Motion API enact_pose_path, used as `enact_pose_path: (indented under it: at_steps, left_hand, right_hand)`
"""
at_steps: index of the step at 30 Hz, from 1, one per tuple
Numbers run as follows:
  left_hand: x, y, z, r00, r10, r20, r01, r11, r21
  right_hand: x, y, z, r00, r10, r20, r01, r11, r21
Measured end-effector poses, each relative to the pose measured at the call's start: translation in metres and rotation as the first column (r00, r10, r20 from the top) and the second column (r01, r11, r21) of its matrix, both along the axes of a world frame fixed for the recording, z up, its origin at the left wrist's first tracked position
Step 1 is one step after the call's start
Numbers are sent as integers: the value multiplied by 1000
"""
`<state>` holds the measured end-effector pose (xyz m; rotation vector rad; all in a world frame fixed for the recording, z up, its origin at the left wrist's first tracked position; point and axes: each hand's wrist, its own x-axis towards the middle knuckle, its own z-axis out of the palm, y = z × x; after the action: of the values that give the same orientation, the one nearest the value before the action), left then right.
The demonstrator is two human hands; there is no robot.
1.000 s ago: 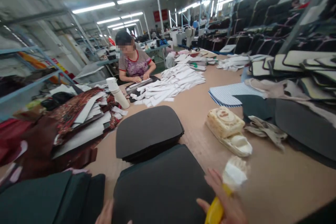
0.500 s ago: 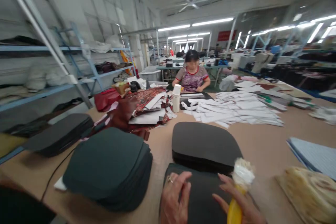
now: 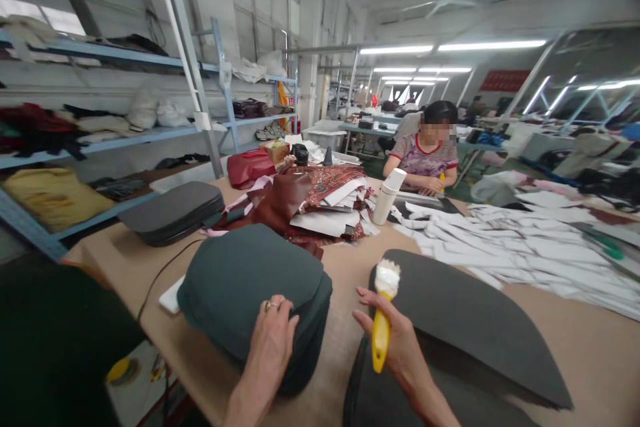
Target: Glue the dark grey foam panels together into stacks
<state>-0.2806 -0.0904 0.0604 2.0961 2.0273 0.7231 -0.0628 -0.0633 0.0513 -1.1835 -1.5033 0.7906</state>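
Observation:
My left hand [image 3: 273, 330] lies at the right edge of a stack of dark green panels [image 3: 245, 267] with rounded corners. Its fingers are bent together over the edge of the top panel; the fingertips are partly hidden. My right hand [image 3: 395, 333] holds a yellow-handled brush [image 3: 383, 320], bristles up and coated white. The thumb and forefinger of that hand point left, apart from each other. Behind and below it lie a dark grey panel stack [image 3: 460, 307] and a nearer dark stack [image 3: 430, 390], partly covered by my forearm.
Another dark panel stack [image 3: 173, 210] sits at the table's left edge. Beyond are brown and red patterned scraps [image 3: 320, 190], a white bottle [image 3: 389, 197] and white strips [image 3: 505, 233]. A co-worker [image 3: 425, 150] sits across the table [image 3: 345, 320]. Shelves [image 3: 110, 140] stand left.
The view has swung left. My left hand has moved from the near dark stack to the dark green stack. My right hand, still with the brush, has lifted off the near stack.

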Motion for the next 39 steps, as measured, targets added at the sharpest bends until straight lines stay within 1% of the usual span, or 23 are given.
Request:
enact_pose_path:
  at_steps: [2,4,6,8,10,13,15,16,17,18,20,21,22,24,26,28,30,32,34,35,36,37,39]
  left_hand:
    - [-7,4,0,994,-43,105,41,999,16]
    - [-17,10,3,969,-71,236,74,997,-3]
    - [-26,17,7,929,-40,367,67,996,-61]
    - [-35,22,11,879,13,476,53,991,-124]
    - [-41,25,13,830,29,557,69,986,-154]
    - [-49,26,9,745,22,667,110,982,-155]
    - [-51,24,4,690,40,723,85,987,-135]
    - [-51,23,1,674,49,737,57,991,-119]
    - [-50,22,0,678,55,733,25,995,-98]
    - [-46,21,-1,704,49,709,-6,998,-63]
    - [-35,19,0,801,0,598,-44,997,58]
    - [-27,17,2,854,-41,519,-36,990,137]
    - [-19,15,3,896,-88,435,-9,976,216]
    - [-7,10,6,938,-188,293,82,937,339]
    - [-3,4,7,958,-232,171,151,910,386]
    - [-11,-3,3,979,-201,43,172,915,366]
    - [-27,-11,-3,986,-152,-71,167,933,318]
    - [-41,-21,-9,980,-153,-129,185,936,300]
    - [-42,-34,-13,969,-204,-140,239,916,322]
    - [-36,-42,-14,960,-246,-137,278,900,334]
    - [-24,-51,-15,947,-293,-130,320,885,340]
    - [-8,-60,-15,932,-343,-117,362,872,331]
    - [33,-79,-18,894,-441,-76,443,853,277]
  right_hand:
    - [-3,2,-9,997,-16,-75,11,998,-61]
    - [-6,2,-19,986,-36,-164,17,993,-117]
    - [-11,3,-25,976,-50,-211,19,989,-149]
    - [-20,6,-26,976,-58,-210,23,986,-164]
    - [-29,9,-23,980,-38,-193,5,986,-168]
    - [-42,15,-13,982,15,-187,-46,986,-162]
    - [-50,19,-3,984,40,-173,-68,985,-160]
    - [-54,21,3,986,51,-156,-76,984,-160]
    - [-59,22,9,989,63,-131,-84,983,-164]
    - [-64,24,16,992,74,-100,-91,981,-172]
    - [-77,26,28,996,89,-24,-92,977,-191]
    - [-84,28,32,995,95,27,-88,975,-203]
    - [-91,29,36,992,101,77,-82,972,-218]
    - [-102,32,38,985,104,135,-70,970,-235]
    - [-103,33,38,988,95,120,-67,972,-225]
    - [-90,31,41,993,89,83,-72,978,-193]
    - [-62,24,51,991,109,78,-94,980,-174]
    - [-20,11,66,987,132,92,-115,978,-172]
    - [32,-8,76,981,134,140,-106,976,-189]
    - [60,-20,76,975,116,187,-80,978,-193]
    - [88,-34,72,965,92,245,-44,980,-193]
    - [116,-48,63,956,29,292,23,984,-174]
    - [167,-80,34,919,-108,379,176,973,-150]
